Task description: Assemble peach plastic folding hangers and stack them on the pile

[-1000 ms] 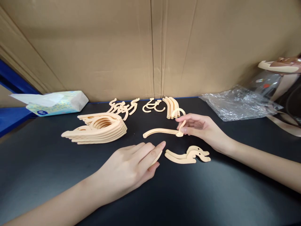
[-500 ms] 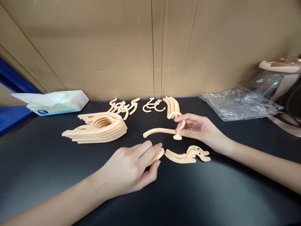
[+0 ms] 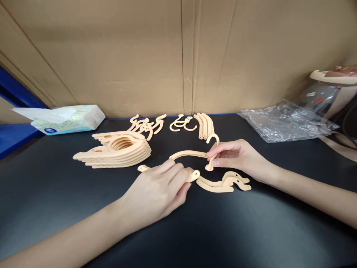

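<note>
My left hand (image 3: 160, 190) is closed around a beige plastic hanger arm (image 3: 194, 175). One end with a small hole sticks out past the thumb, the other beyond the knuckles. Pinched upright between the thumb and fingers of my right hand (image 3: 237, 154) is a beige hanger hook (image 3: 214, 139), its curve up and its round base down. A curved arm piece (image 3: 186, 153) lies behind the hands; its right end meets my right fingertips, and I cannot tell whether they touch it. In front of my right hand, two wavy arm pieces (image 3: 216, 187) lie side by side.
A stack of beige hanger pieces (image 3: 131, 158) stands at left. Further back lie loose wavy arms (image 3: 143, 125), several hooks (image 3: 182, 123) and a row of curved arms (image 3: 205, 125). A tissue pack (image 3: 69, 118) is back left, a clear plastic bag (image 3: 284, 121) back right, before a cardboard wall (image 3: 125, 56).
My left hand has turned the hanger arm so its holed end shows and points right. The hook in my right hand has tilted more upright and dropped slightly.
</note>
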Available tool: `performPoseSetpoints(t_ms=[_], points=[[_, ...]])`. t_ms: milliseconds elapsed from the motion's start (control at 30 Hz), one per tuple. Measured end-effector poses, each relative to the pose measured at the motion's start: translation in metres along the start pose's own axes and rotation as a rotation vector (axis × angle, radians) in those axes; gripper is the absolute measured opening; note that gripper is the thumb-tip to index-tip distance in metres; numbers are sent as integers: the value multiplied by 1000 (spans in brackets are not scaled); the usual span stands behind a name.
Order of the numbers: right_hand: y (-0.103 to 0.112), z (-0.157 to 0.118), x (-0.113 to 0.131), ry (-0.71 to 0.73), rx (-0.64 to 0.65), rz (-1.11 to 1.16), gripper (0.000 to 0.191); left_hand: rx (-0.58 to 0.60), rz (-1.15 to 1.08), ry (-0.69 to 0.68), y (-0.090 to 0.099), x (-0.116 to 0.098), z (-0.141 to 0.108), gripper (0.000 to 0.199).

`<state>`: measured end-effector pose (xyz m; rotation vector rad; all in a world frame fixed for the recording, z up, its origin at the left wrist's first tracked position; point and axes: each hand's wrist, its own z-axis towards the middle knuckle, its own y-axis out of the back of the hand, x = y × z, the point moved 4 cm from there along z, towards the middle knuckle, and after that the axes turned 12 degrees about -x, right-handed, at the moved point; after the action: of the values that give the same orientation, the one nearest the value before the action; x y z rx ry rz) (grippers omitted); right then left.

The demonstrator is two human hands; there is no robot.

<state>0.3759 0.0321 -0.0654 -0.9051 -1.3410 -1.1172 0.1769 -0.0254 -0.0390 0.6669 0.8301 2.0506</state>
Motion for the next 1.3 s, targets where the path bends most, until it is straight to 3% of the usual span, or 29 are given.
performPoseSetpoints(t_ms=[233, 367, 633, 933, 1300], points=[[-2, 0, 2, -31, 19, 6, 20, 78, -172, 203, -7, 10, -7, 23], [-5, 1, 2, -51, 75, 59, 17, 104, -228, 240, -6, 8, -7, 27], [-2, 2, 1, -62, 89, 60, 25, 116, -286, 184, -7, 6, -4, 32], [-1, 3, 0, -66, 96, 71, 16, 75, -185, 90, -7, 3, -3, 30], [0, 3, 0, -50, 124, 78, 12, 91, -173, 94, -11, 6, -6, 32]])
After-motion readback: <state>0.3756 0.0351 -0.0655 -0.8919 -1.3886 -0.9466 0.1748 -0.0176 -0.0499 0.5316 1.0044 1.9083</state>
